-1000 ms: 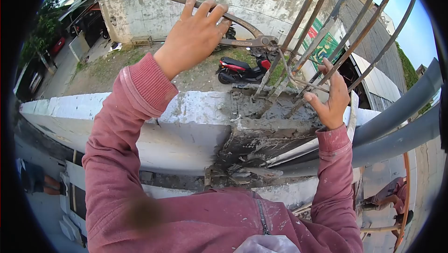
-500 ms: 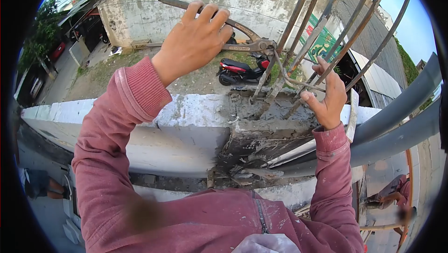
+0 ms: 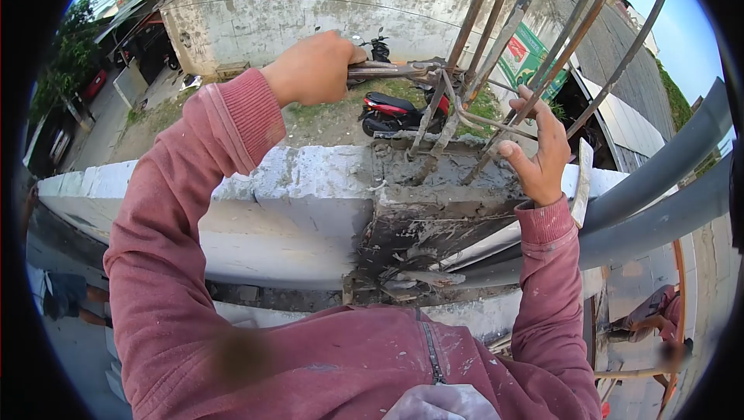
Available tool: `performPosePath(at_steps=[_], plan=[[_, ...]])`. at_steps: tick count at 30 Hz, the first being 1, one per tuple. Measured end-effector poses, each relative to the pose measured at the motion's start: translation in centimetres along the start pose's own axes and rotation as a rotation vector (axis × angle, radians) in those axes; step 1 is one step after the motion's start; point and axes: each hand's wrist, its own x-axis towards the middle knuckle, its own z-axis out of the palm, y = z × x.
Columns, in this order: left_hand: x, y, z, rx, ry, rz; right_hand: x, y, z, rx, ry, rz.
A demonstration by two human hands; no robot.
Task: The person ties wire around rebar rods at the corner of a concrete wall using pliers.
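Observation:
My left hand (image 3: pixel 319 67) is wrapped round the handles of steel pincers (image 3: pixel 387 70). The handles now lie close together, and the jaws meet the bent steel stirrup (image 3: pixel 457 98) where it crosses the upright rebars (image 3: pixel 496 52). Near the other end of that stirrup is my right hand (image 3: pixel 541 149), its thumb and fingers spread apart around the bars. Its fingertips are right at a rebar. The rebars rise out of rough grey mortar (image 3: pixel 442 164) on top of the wall.
A white-topped wall (image 3: pixel 310 176) runs across in front of me. Thick grey pipes (image 3: pixel 659 211) curve past on the right. Below and beyond stand a red motorbike (image 3: pixel 399 112) and a weathered wall (image 3: pixel 310 9). Other people (image 3: pixel 655 319) are at the lower right and lower left.
The pincers' handles have come together, and my left hand has closed into a fist around them. The view has shifted slightly. My right hand remains beside the bars, fingers apart.

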Motion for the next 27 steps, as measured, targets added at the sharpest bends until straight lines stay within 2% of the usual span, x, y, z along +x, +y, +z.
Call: performPosePath(at_steps=[1, 4, 7, 10, 12, 16, 20, 23, 27], plan=[[0.0, 0.2, -0.4, -0.097, -0.122, -0.026, -0.1, 0.1, -0.1, 0.04, -0.015, 0.029], [0.1, 0.3, 0.5, -0.339, -0.271, -0.103, -0.4, 0.3, -0.4, 0.19, -0.036, 0.072], [-2.0, 3.3, -0.7, -0.216, -0.22, -0.201, -0.6, 0.1, -0.7, 0.37, -0.011, 0.136], [-4.0, 6.8, -1.4, 0.013, -0.161, -0.245, -0.9, -1.4, -1.5, 0.421, 0.063, 0.172], [-4.7, 8.0, -1.9, 0.051, -0.127, -0.294, -1.9, -1.5, -2.2, 0.362, 0.049, 0.141], [-3.6, 6.6, -1.1, -0.012, -0.194, -0.331, -3.0, 0.0, -1.6, 0.085, -0.013, 0.024], [-2.7, 5.3, -1.1, -0.361, -0.322, -0.34, -2.6, 0.1, -0.9, 0.084, 0.003, 0.006], [-3.4, 6.1, 0.8, -0.569, -0.305, -0.457, -2.9, 0.7, -1.0, 0.117, 0.035, 0.011], [-3.5, 7.0, 0.5, -0.496, -0.33, -0.512, -2.6, 1.7, -1.7, 0.204, -0.008, -0.006]])
